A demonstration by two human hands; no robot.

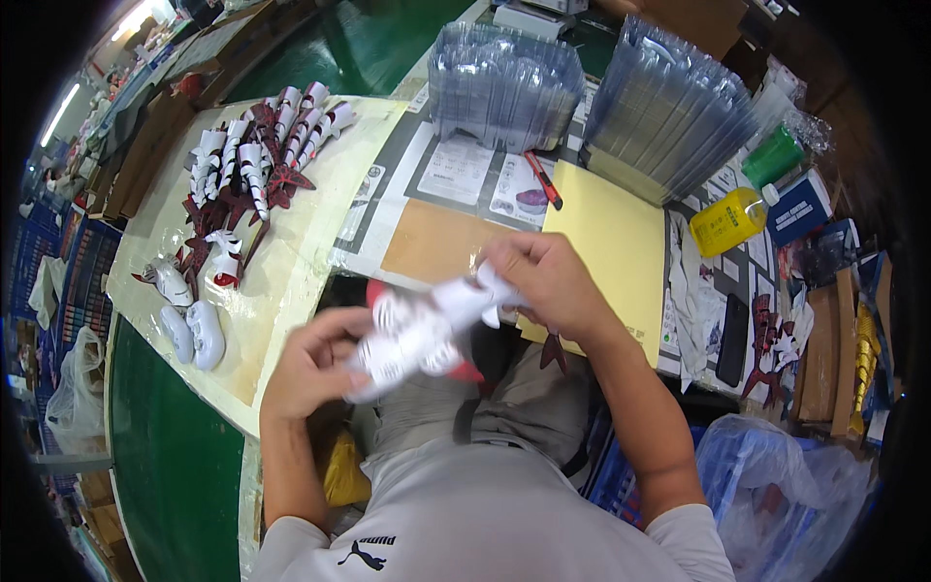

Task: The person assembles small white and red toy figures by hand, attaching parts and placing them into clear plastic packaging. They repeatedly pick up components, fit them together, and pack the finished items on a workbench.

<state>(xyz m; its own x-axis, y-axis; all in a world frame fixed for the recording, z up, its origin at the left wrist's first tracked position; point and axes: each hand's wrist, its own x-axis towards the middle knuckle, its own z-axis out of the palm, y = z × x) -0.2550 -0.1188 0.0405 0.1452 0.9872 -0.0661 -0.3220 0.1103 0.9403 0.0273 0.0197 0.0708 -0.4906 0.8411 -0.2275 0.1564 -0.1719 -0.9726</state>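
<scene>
Between my two hands, over my lap, is a white toy fish with red fins, slightly blurred by motion. My left hand is closed round its wide body end. Closer to the tail, my right hand grips the narrow white segments. A dark red tail fin hangs below the right hand. My fingers partly hide both ends of the toy.
A pile of white segmented tails with dark red fins lies left, near white controllers. Stacked clear plastic trays stand behind a red utility knife and yellow sheets. A yellow bottle and black phone lie right.
</scene>
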